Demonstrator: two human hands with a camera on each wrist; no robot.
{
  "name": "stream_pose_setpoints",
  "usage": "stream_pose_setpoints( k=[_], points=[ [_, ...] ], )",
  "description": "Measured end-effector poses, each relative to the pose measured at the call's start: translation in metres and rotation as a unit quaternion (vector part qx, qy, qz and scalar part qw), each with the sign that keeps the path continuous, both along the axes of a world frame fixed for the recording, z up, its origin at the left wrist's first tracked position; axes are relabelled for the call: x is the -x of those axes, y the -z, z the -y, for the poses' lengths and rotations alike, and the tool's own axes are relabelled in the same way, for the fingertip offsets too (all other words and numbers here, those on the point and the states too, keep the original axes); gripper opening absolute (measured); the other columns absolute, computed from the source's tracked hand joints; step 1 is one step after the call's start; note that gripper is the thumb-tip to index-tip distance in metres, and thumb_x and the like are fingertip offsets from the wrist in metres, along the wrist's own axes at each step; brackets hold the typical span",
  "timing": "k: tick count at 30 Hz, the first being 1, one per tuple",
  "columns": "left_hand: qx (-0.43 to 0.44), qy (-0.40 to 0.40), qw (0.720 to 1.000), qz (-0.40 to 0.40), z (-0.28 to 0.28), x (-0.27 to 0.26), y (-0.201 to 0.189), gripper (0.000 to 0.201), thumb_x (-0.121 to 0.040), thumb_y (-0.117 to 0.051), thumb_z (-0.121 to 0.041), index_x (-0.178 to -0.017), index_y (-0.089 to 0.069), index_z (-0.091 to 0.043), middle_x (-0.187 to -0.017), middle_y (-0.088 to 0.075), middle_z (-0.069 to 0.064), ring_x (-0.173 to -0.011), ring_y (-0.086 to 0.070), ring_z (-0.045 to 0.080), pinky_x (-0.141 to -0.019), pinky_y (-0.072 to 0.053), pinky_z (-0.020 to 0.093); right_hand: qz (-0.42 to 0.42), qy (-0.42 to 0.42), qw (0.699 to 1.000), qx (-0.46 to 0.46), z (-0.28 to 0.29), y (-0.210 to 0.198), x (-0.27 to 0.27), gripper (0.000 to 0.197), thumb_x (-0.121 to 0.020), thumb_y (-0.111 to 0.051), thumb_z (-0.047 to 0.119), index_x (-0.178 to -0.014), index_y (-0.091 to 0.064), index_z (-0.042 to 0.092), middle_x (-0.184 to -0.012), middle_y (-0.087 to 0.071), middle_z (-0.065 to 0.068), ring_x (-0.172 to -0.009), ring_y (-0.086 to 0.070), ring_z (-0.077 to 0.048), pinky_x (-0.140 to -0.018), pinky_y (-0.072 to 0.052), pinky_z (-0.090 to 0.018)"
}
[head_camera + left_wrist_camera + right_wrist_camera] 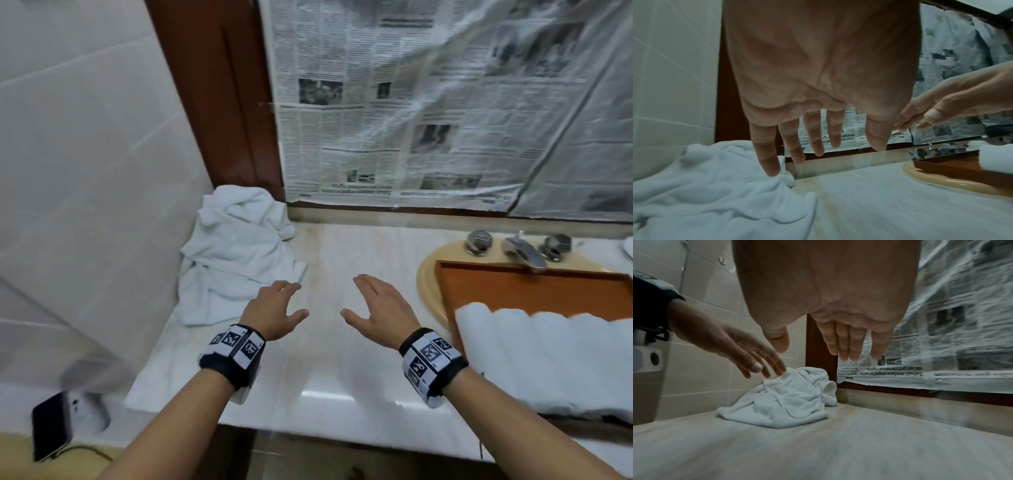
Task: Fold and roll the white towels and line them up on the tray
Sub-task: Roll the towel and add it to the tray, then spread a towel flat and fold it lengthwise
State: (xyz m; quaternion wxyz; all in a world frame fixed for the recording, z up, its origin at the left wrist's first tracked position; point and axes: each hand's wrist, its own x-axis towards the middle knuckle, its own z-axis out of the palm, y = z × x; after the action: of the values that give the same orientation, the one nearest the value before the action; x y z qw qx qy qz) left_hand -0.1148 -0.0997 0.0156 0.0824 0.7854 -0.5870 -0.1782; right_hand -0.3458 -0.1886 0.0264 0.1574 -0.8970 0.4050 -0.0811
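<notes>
Just ahead of the left hand's [274, 310] straight, spread fingers [766, 155] lies a crumpled pile of white towels [233, 257] in the counter's [342, 359] corner; whether the fingertips touch it is unclear. Beside it, the right hand [380, 308] hovers with fingers extended, holding nothing. Right of those fingers, rolled towels [548, 356] sit on the brown tray [534, 287] over the sink [428, 274]

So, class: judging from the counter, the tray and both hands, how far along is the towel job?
Done: rolled towels already sit in a row on the orange tray. In hand: nothing; the left hand and right hand are open above the counter, the left nearest the crumpled towel pile. Left: that pile still needs folding, rolling and lining up.
</notes>
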Motion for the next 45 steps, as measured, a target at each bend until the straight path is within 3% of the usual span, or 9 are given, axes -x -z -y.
stream_pose_setpoints(
  k=[16, 22, 25, 29, 33, 38, 41, 45],
  points=[
    [-0.033, -0.141, 0.988, 0.043, 0.046, -0.147, 0.016, 0.064, -0.094, -0.055, -0.051, -0.150, -0.033, -0.030, -0.155, -0.033, -0.002, -0.135, -0.038, 0.027, -0.104, -0.042, 0.048, -0.006, -0.155, 0.988, -0.020, 0.093, 0.027, -0.174, 0.077, -0.093, -0.052, 0.055, -0.152, -0.028, 0.012, -0.158, -0.029, -0.007, -0.143, -0.029, -0.023, -0.118, -0.019, -0.032],
    [-0.098, -0.158, 0.979, 0.084, 0.060, -0.194, 0.032, 0.066, -0.092, -0.058, -0.036, -0.151, -0.029, -0.030, -0.156, -0.028, -0.003, -0.136, -0.035, 0.028, -0.102, -0.044, 0.047, -0.059, -0.196, 0.978, -0.036, 0.109, 0.055, -0.225, 0.080, -0.093, -0.051, 0.057, -0.153, -0.025, 0.012, -0.159, -0.027, -0.006, -0.144, -0.027, -0.022, -0.118, -0.021, -0.034],
    [-0.109, -0.144, 0.979, 0.096, 0.060, -0.210, 0.042, 0.065, -0.091, -0.060, -0.031, -0.149, -0.032, -0.032, -0.153, -0.030, -0.004, -0.134, -0.037, 0.028, -0.097, -0.047, 0.045, -0.094, -0.204, 0.973, -0.050, 0.110, 0.075, -0.236, 0.079, -0.091, -0.054, 0.058, -0.150, -0.028, 0.013, -0.157, -0.030, -0.005, -0.140, -0.032, -0.023, -0.115, -0.026, -0.037],
    [-0.089, -0.134, 0.982, 0.098, 0.059, -0.220, 0.052, 0.058, -0.091, -0.063, -0.030, -0.144, -0.041, -0.032, -0.147, -0.035, -0.004, -0.132, -0.038, 0.026, -0.098, -0.046, 0.046, -0.130, -0.193, 0.971, -0.060, 0.104, 0.098, -0.246, 0.062, -0.089, -0.055, 0.055, -0.135, -0.047, 0.014, -0.140, -0.047, -0.004, -0.122, -0.046, -0.024, -0.102, -0.038, -0.038],
    [-0.048, -0.130, 0.989, 0.046, 0.055, -0.232, 0.061, 0.028, -0.091, -0.066, -0.032, -0.118, -0.060, -0.028, -0.136, -0.049, -0.008, -0.128, -0.037, 0.023, -0.096, -0.045, 0.043, -0.130, -0.187, 0.973, -0.046, 0.099, 0.108, -0.247, 0.038, -0.094, -0.050, 0.041, -0.119, -0.058, 0.014, -0.124, -0.053, -0.003, -0.113, -0.048, -0.023, -0.092, -0.040, -0.035],
    [0.007, -0.143, 0.989, 0.036, 0.051, -0.238, 0.067, 0.008, -0.095, -0.059, -0.025, -0.098, -0.066, -0.025, -0.116, -0.059, -0.008, -0.116, -0.043, 0.025, -0.091, -0.045, 0.039, -0.106, -0.164, 0.979, -0.057, 0.093, 0.109, -0.243, 0.024, -0.099, -0.044, 0.026, -0.114, -0.059, 0.014, -0.118, -0.057, -0.003, -0.113, -0.048, -0.023, -0.089, -0.038, -0.034],
    [0.012, -0.135, 0.990, 0.041, 0.048, -0.237, 0.065, 0.010, -0.094, -0.059, -0.027, -0.103, -0.063, -0.025, -0.115, -0.058, -0.006, -0.114, -0.044, 0.027, -0.092, -0.045, 0.042, -0.054, -0.133, 0.986, -0.086, 0.088, 0.099, -0.237, 0.017, -0.099, -0.047, 0.024, -0.107, -0.059, 0.014, -0.111, -0.059, -0.002, -0.106, -0.051, -0.022, -0.086, -0.041, -0.033],
    [0.009, -0.111, 0.993, 0.046, 0.047, -0.230, 0.063, 0.031, -0.090, -0.063, -0.033, -0.120, -0.060, -0.025, -0.122, -0.055, -0.005, -0.119, -0.041, 0.026, -0.092, -0.046, 0.043, 0.022, -0.117, 0.989, -0.091, 0.080, 0.077, -0.219, 0.011, -0.097, -0.051, 0.021, -0.095, -0.059, 0.013, -0.096, -0.059, 0.000, -0.086, -0.051, -0.019, -0.073, -0.044, -0.033]
  ],
)
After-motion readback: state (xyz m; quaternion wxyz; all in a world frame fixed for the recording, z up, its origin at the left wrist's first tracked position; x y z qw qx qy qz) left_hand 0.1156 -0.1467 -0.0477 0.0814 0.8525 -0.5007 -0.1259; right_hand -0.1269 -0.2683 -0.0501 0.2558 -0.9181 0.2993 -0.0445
